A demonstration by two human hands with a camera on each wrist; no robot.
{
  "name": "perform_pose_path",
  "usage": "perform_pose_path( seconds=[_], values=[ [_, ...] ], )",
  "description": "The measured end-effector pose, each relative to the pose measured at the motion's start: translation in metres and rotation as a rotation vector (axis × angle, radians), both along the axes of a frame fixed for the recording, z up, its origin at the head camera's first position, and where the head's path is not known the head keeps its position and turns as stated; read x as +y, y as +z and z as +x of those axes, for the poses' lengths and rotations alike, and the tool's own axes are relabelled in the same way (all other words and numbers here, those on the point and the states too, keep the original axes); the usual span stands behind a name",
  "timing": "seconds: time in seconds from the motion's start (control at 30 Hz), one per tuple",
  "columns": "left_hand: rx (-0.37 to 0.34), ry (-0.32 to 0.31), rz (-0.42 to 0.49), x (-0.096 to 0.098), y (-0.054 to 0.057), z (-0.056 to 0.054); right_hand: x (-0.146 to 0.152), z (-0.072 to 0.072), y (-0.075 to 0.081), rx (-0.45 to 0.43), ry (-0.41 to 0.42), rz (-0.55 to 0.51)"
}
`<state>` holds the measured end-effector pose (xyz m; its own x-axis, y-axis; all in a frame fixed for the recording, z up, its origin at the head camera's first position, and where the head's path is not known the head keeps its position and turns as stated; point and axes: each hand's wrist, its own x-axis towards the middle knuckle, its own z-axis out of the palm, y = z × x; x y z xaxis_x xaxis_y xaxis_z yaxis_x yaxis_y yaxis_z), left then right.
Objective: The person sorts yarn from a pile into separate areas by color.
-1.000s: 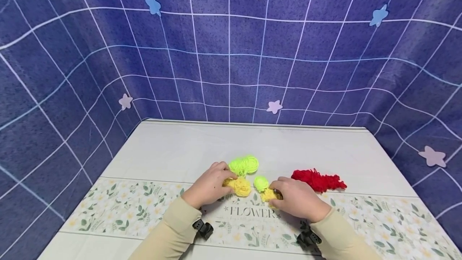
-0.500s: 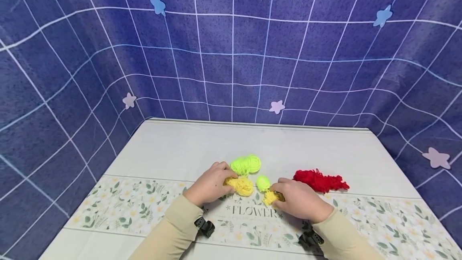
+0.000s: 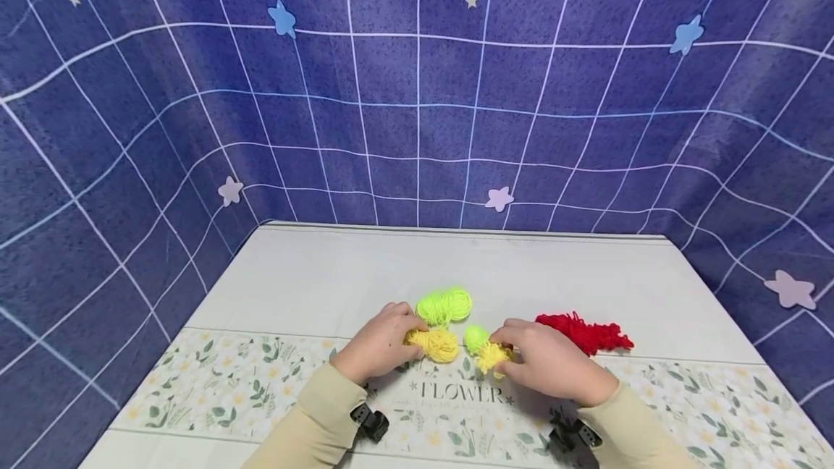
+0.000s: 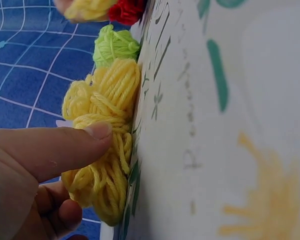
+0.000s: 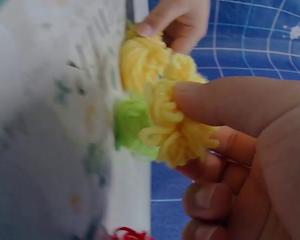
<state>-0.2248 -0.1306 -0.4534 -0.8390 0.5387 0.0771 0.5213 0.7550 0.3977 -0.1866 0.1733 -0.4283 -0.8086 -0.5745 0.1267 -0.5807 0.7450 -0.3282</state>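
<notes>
My left hand (image 3: pixel 384 342) holds the left end of a yellow yarn skein (image 3: pixel 438 346) on the table. In the left wrist view the thumb presses across its tied middle, and the looped ends fan out. My right hand (image 3: pixel 547 357) pinches a smaller yellow yarn bundle (image 5: pixel 182 135) between thumb and fingers, its loops spread in front of the fingertips. Just behind that bundle lies a small bright green yarn ball (image 3: pixel 476 339), partly overlapped by it in the head view. The far side of each yellow piece is hidden by the fingers.
A larger green yarn skein (image 3: pixel 445 305) lies behind the yellow one. Past my right hand is a loose red yarn bundle (image 3: pixel 586 334). The white table (image 3: pixel 352 259) has a flowered band, and a blue grid-patterned curtain (image 3: pixel 417 129) encloses its back and sides.
My right hand has risen slightly with the small yellow bundle, whose loops now show more. My left hand stays on its skein. The head view has shifted a little.
</notes>
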Motion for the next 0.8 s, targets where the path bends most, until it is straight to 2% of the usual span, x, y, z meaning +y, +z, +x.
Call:
perform_pose_path(
  seconds=[0.17,0.3,0.43,0.6,0.73,0.8],
  values=[
    [0.008,-0.003,0.006,0.000,-0.002,0.002,0.007,-0.006,0.014,0.078,-0.044,-0.068],
    [-0.005,-0.009,0.011,-0.001,-0.004,0.002,0.012,-0.019,0.027,0.113,-0.047,-0.073],
    [-0.005,-0.002,0.013,-0.002,-0.004,0.001,0.010,-0.041,0.046,0.120,-0.030,-0.057],
    [0.010,-0.003,0.009,-0.002,-0.001,0.000,0.006,-0.074,0.068,0.172,-0.040,-0.037],
    [0.008,-0.001,0.005,-0.002,-0.001,0.000,0.001,-0.097,0.074,0.167,-0.051,-0.047],
    [0.007,0.000,0.007,-0.002,-0.002,-0.001,-0.004,-0.110,0.072,0.161,-0.064,-0.056]
  ],
)
